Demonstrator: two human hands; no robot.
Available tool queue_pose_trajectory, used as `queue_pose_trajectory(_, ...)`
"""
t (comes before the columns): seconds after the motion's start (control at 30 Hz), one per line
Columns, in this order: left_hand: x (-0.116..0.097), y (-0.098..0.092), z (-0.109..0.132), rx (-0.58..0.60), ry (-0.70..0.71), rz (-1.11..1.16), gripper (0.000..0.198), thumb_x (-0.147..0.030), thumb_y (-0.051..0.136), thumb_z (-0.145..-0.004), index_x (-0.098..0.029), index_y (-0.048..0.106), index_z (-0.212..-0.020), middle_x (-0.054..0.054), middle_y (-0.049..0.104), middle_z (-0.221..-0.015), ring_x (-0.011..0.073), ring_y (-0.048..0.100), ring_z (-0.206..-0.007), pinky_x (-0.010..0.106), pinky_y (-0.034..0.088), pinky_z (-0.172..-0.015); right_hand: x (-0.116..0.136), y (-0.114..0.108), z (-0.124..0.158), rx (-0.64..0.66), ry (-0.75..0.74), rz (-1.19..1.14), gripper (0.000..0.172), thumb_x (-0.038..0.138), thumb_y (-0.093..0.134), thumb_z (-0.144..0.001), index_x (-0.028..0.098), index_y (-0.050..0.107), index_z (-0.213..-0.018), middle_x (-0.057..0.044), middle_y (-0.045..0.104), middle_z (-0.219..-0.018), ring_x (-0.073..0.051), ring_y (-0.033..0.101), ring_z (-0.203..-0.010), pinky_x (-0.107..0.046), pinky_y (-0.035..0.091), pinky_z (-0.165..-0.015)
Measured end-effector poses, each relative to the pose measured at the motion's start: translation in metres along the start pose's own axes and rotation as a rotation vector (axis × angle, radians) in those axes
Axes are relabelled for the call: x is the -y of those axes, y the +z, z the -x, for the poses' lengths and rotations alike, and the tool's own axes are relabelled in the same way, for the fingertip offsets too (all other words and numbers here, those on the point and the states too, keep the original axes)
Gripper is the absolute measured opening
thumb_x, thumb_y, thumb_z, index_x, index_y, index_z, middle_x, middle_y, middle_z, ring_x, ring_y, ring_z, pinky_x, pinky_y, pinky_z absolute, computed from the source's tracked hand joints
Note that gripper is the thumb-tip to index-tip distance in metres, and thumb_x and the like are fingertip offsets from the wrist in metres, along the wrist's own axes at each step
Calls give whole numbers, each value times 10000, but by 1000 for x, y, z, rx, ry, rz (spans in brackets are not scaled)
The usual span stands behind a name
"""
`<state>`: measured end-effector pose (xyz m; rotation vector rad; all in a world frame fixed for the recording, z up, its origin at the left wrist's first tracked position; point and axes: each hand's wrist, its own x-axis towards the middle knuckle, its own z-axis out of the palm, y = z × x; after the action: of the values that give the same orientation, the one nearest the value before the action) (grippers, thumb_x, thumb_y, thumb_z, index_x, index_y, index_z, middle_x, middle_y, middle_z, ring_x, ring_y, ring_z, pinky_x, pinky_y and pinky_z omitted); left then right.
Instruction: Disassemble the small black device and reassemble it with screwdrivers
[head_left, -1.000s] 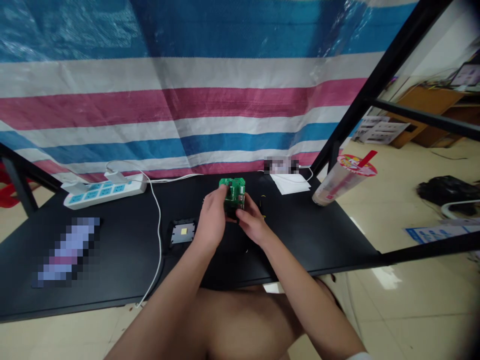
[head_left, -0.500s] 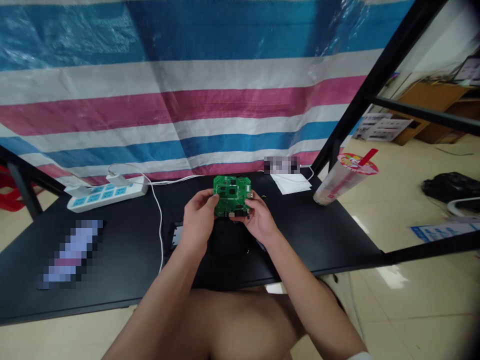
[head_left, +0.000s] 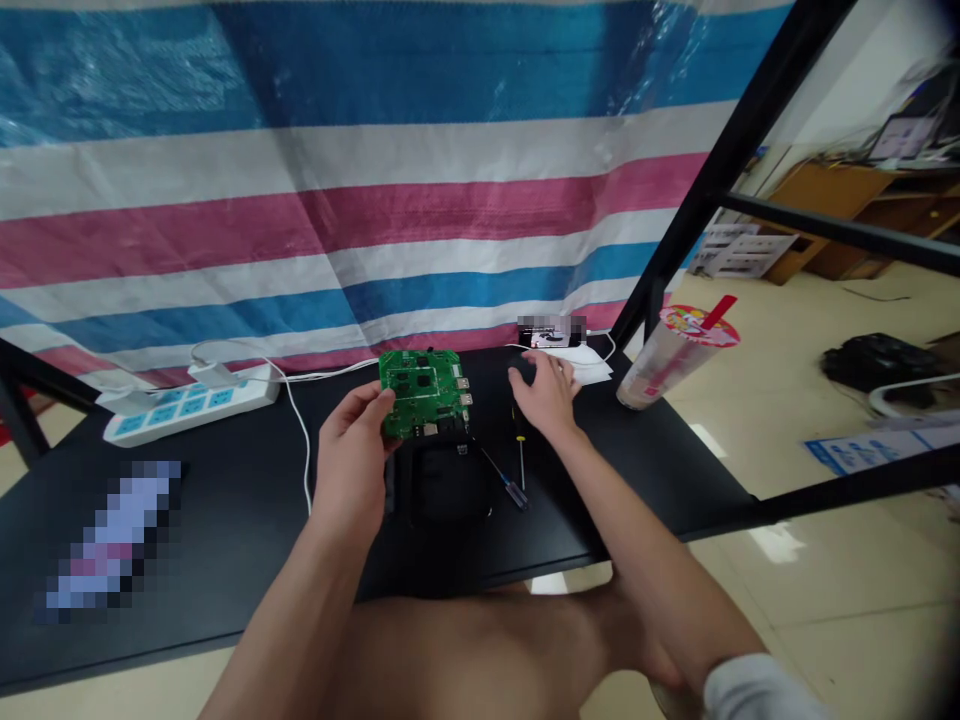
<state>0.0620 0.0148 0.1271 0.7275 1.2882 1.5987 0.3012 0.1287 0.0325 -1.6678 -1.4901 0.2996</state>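
My left hand (head_left: pixel 352 440) grips the left edge of a green circuit board (head_left: pixel 420 392) and holds it above the black table (head_left: pixel 225 500). Just below the board lies a black square case (head_left: pixel 446 485). My right hand (head_left: pixel 546 392) has reached to the back right, fingers spread over a small dark object beside a white paper (head_left: pixel 583 362). Two small screwdrivers (head_left: pixel 519 455) lie on the table between the case and my right hand.
A white power strip (head_left: pixel 187 405) with a white cable (head_left: pixel 304 450) sits at the back left. A drink cup with a red straw (head_left: pixel 671 358) stands at the table's right edge. A black frame post (head_left: pixel 697 190) rises at the right. A striped tarp hangs behind.
My right hand let go of the green board and moved right and back toward the white paper. My left hand now holds the board alone, shifted left. The screwdrivers came into sight.
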Motion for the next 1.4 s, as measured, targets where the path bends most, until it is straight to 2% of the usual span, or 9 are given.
queue_pose_trajectory(0.1, -4, 5, 4, 21, -15, 43, 233, -312, 848, -762, -205, 737, -937, 15, 718, -948, 138, 642, -771, 232, 477, -685, -29, 1, -33, 67, -21, 345, 572, 535, 582, -954, 194, 540, -1411, -201, 516, -1555, -448, 263, -1539, -746, 186, -1193)
queue_pose_trajectory(0.2, -8, 8, 8, 31, -18, 69, 232, -303, 855, -758, -205, 732, -929, 11, 717, -919, 150, 658, -779, 235, 479, -682, -48, 7, -53, 164, -79, 481, 683, 661, 503, -978, 177, 491, -1459, -207, 436, -1628, -462, 122, -1609, -773, 80, -1218)
queue_pose_trajectory(0.33, -9, 9, 11, 56, -4, 72, 233, -313, 850, -768, -197, 734, -934, 19, 722, -938, 156, 672, -791, 239, 482, -680, -60, 17, -61, 252, -106, 584, 868, 787, 373, -974, 129, 422, -1537, -261, 306, -1708, -475, 61, -1631, -785, 25, -1220)
queue_pose_trajectory(0.53, -11, 8, 11, 73, -25, 98, 264, -333, 864, -780, -190, 723, -952, 17, 706, -936, 145, 663, -789, 228, 464, -647, -64, 27, -63, 244, -105, 632, 883, 797, 343, -977, 129, 422, -1549, -265, 321, -1706, -466, 121, -1620, -744, 122, -1221)
queue_pose_trajectory(0.7, -14, 9, 13, 61, -7, 123, 226, -311, 864, -781, -197, 726, -919, 10, 700, -929, 132, 642, -774, 227, 473, -650, -65, 29, -55, 117, -166, 610, 730, 707, 364, -1015, 160, 489, -1482, -245, 477, -1592, -448, 316, -1509, -701, 238, -1160)
queue_pose_trajectory(0.8, -15, 10, 14, 78, -13, 120, 216, -316, 854, -797, -198, 734, -931, 21, 704, -937, 134, 634, -783, 223, 471, -647, -64, 29, -50, 102, -204, 589, 665, 689, 404, -1015, 186, 526, -1433, -217, 527, -1551, -437, 389, -1443, -679, 275, -1132)
queue_pose_trajectory(1.13, -16, 11, 15, 55, -16, 119, 231, -320, 861, -780, -191, 725, -913, 25, 691, -923, 135, 612, -789, 227, 475, -673, -67, 21, -50, 241, -245, 585, 638, 591, 382, -1045, 199, 451, -1543, -196, 542, -1577, -421, 472, -1337, -649, 363, -1068)
queue_pose_trajectory(1.27, -16, 11, 16, 62, -20, 114, 242, -329, 858, -785, -190, 722, -929, 23, 685, -933, 128, 604, -779, 224, 462, -666, -70, 19, -55, 289, -260, 631, 687, 614, 331, -1048, 176, 445, -1565, -204, 443, -1664, -434, 456, -1361, -665, 376, -1068)
queue_pose_trajectory(1.4, -18, 12, 16, 62, -25, 117, 240, -333, 863, -782, -191, 721, -913, 14, 675, -913, 130, 616, -800, 226, 482, -701, -70, 18, -56, 346, -310, 657, 682, 612, 261, -1061, 204, 467, -1567, -162, 373, -1723, -435, 438, -1390, -655, 385, -1072)
